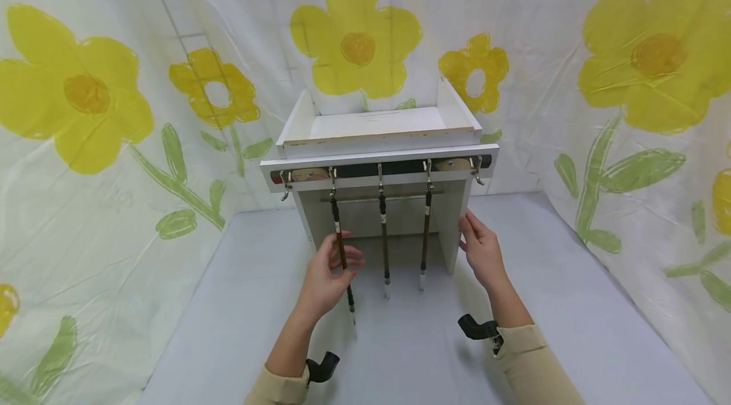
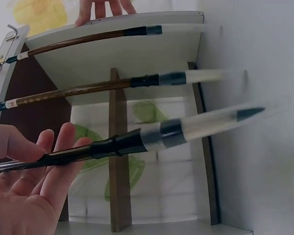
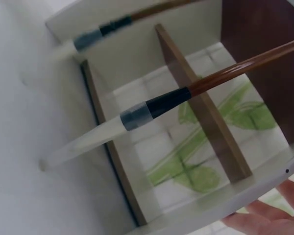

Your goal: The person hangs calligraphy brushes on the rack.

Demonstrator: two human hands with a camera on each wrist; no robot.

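Three calligraphy brushes hang from metal hooks on the front rail [image 1: 400,167] of a small white shelf. My left hand [image 1: 324,278] holds the leftmost brush [image 1: 342,254] by its handle, thumb on one side and fingers behind. In the left wrist view this brush [image 2: 206,125] shows a pale tip with a dark point under a clear cover. The middle brush [image 1: 385,233] and right brush [image 1: 426,227] hang free, tips down. My right hand [image 1: 484,252] rests its fingers against the outer face of the shelf's right side panel [image 1: 454,227].
An open tray top [image 1: 377,122] with raised sides crowns the shelf. A bare hook [image 1: 285,186] sits at the rail's left end, another hook [image 1: 477,170] at its right. A wooden crossbar [image 2: 118,171] runs behind the brushes. Flower-printed curtain [image 1: 228,11] surrounds the pale table [image 1: 257,246].
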